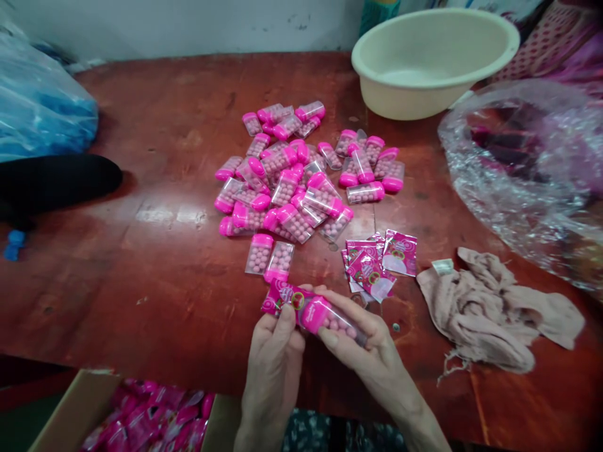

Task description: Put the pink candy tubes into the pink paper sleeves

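My left hand (276,351) pinches a pink printed sleeve (282,298) near the table's front edge. My right hand (360,345) grips a clear candy tube with a pink cap (325,317), its cap end at the sleeve's mouth. Both hands meet just in front of two tubes (269,257) lying side by side. A heap of several such pink-capped tubes (287,182) lies farther back on the red-brown table (155,188). A small stack of flat pink sleeves (377,260) rests right of my hands.
A cream plastic basin (433,59) stands at the back right. A crumpled clear plastic bag (527,169) fills the right side, with a beige cloth (494,311) before it. A cardboard box of wrapped pink packs (141,417) sits below the front edge. A blue bag (38,100) and a dark sleeve (56,182) are left.
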A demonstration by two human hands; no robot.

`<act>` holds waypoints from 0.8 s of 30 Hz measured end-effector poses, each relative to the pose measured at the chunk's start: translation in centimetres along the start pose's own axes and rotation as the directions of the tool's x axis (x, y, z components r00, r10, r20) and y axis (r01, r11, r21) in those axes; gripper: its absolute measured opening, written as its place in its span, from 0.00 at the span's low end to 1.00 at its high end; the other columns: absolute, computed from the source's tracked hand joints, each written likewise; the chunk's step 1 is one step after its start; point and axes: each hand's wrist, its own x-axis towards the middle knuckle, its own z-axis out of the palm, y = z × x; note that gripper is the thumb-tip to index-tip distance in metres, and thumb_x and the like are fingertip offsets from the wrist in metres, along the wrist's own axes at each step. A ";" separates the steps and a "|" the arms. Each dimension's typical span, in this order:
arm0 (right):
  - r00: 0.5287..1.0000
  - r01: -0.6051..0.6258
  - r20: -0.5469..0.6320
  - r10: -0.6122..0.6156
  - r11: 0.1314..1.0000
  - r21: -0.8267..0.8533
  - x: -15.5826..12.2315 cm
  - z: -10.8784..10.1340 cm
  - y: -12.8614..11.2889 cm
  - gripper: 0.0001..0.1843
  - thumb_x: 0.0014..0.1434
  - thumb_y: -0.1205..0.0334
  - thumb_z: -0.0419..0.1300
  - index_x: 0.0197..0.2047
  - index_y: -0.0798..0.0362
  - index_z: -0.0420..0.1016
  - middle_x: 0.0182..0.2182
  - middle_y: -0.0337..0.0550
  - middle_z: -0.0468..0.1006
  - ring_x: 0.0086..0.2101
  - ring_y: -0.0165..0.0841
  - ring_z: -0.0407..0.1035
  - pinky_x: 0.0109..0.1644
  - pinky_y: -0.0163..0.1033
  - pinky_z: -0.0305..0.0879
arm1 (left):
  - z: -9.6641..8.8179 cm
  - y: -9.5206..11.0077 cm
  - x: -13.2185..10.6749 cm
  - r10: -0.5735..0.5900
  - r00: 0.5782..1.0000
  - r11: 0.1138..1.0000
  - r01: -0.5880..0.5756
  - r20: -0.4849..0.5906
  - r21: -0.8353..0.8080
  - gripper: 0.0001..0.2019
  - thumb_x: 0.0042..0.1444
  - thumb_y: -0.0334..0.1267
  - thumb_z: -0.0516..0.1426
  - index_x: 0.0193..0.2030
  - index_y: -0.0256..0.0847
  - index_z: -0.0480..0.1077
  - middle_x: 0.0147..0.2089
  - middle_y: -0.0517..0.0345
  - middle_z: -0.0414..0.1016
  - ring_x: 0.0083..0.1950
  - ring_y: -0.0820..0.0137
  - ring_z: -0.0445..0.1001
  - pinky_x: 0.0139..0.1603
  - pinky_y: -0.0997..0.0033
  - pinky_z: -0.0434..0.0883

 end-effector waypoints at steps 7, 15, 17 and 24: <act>0.972 -0.069 -0.234 -0.009 0.945 -0.321 -0.3 1.6 1.2 0.11 0.55 0.55 0.60 0.38 0.53 0.71 0.22 0.35 0.71 0.21 0.27 0.63 0.25 0.31 0.59 | 1.7 -0.1 0.3 -0.054 0.998 0.998 0.053 -0.039 -0.022 0.15 0.58 0.44 0.54 0.41 0.34 0.74 0.41 0.46 0.80 0.45 0.63 0.77 0.51 0.62 0.69; 0.995 -0.042 -0.096 0.034 0.996 -0.083 -0.2 2.1 1.0 0.13 0.59 0.53 0.57 0.31 0.55 0.68 0.23 0.33 0.62 0.23 0.24 0.53 0.25 0.29 0.52 | 1.8 -0.1 0.9 0.002 1.000 0.998 -0.001 -0.031 0.059 0.18 0.60 0.46 0.50 0.47 0.34 0.68 0.40 0.44 0.80 0.43 0.64 0.78 0.51 0.63 0.68; 0.996 -0.038 -0.087 0.032 0.997 -0.068 -0.2 2.1 1.2 0.14 0.59 0.53 0.56 0.30 0.54 0.66 0.22 0.32 0.60 0.23 0.24 0.52 0.25 0.29 0.51 | 1.8 -0.1 0.8 0.019 1.000 0.995 -0.019 0.005 0.094 0.19 0.60 0.47 0.50 0.51 0.34 0.66 0.41 0.43 0.80 0.43 0.63 0.78 0.51 0.61 0.68; 0.981 0.044 -0.159 -0.109 0.930 -0.365 -0.8 2.5 2.7 0.10 0.61 0.56 0.53 0.35 0.53 0.67 0.23 0.34 0.66 0.22 0.26 0.59 0.27 0.31 0.56 | 1.6 -0.3 0.7 0.025 0.999 0.993 -0.029 0.036 0.111 0.20 0.57 0.44 0.55 0.54 0.36 0.62 0.44 0.43 0.79 0.46 0.61 0.77 0.53 0.59 0.66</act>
